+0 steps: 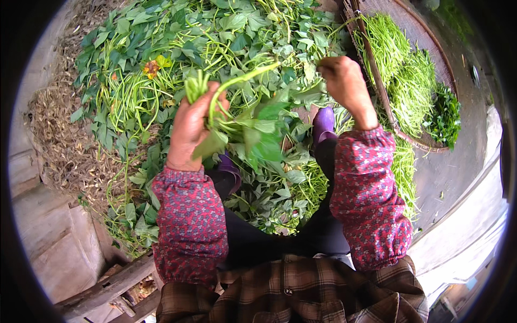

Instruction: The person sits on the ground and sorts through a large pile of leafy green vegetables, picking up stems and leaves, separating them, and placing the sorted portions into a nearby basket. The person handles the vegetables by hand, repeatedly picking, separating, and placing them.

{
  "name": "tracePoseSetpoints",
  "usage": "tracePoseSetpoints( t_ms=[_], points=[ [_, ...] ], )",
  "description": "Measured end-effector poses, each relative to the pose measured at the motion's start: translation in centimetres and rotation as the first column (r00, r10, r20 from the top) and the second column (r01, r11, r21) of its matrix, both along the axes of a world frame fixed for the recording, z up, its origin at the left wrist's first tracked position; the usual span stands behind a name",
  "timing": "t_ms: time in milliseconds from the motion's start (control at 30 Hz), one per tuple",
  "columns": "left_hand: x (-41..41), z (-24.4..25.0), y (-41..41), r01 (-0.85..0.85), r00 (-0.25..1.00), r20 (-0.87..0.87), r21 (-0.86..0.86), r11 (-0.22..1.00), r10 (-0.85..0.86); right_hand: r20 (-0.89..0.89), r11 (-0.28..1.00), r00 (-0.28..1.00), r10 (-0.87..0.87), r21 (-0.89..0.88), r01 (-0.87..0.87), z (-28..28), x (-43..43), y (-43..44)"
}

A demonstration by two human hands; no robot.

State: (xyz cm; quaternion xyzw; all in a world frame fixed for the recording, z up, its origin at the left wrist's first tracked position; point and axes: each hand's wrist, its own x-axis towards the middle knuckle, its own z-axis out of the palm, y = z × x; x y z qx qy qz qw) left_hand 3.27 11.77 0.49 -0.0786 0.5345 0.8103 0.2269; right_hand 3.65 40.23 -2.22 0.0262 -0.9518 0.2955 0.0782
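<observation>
My left hand (pixel 194 125) grips a small bundle of cut green stems (pixel 195 87) together with a leafy vine shoot (pixel 245 76), which looks like sweet potato. The shoot's thick stem arcs up to the right, and its leaves (pixel 264 147) hang blurred below my fingers. To the right, my right hand (pixel 349 87) is raised beside the end of that stem, apart from it. Its fingers curl together and blur, so whether anything is between them cannot be told. Under both hands spreads a large heap of leafy vines (pixel 238 24).
A round woven tray (pixel 387 10) at right holds piles of bare stems (pixel 410 80) and some darker leaves (pixel 446 117). Dry husks (pixel 68 133) cover the ground at left. Two purple boots (pixel 324 121) stand among the vines. A wooden frame (pixel 113 282) is at lower left.
</observation>
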Motion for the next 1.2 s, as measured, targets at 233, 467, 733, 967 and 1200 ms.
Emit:
tracePoseSetpoints(
  t_ms=[233, 467, 733, 967, 1200],
  points=[
    [1.0, 0.2, 2.3, 0.196, 0.956, -0.185, -0.175, 0.965, -0.228, 0.337, 0.474, 0.923, 0.184, -0.853, 0.217, 3.2, 1.2, -2.1],
    [3.2, -2.3, 4.7, 0.075, 0.849, -0.407, -0.537, 0.840, -0.336, 0.603, 0.553, 0.761, 0.239, -0.729, 0.404, 0.3, 2.2, -6.3],
    [4.2, -3.2, 6.4, -0.193, 0.924, -0.382, -0.432, 0.881, 0.015, 0.079, 0.920, 0.997, 0.018, -0.391, 0.014, 3.0, 1.5, -6.1],
    [3.5, -8.4, 7.3, -0.324, 0.814, -0.558, -0.208, 0.923, 0.161, -0.107, 0.770, 0.763, 0.637, 0.045, -0.636, 13.9, 8.6, -23.5],
    [3.3, -3.4, 6.8, -0.103, 0.988, -0.123, -0.098, 0.990, 0.091, -0.280, 0.394, 0.317, 0.906, 0.288, -0.873, 14.3, 13.3, -26.9]
  ],
)
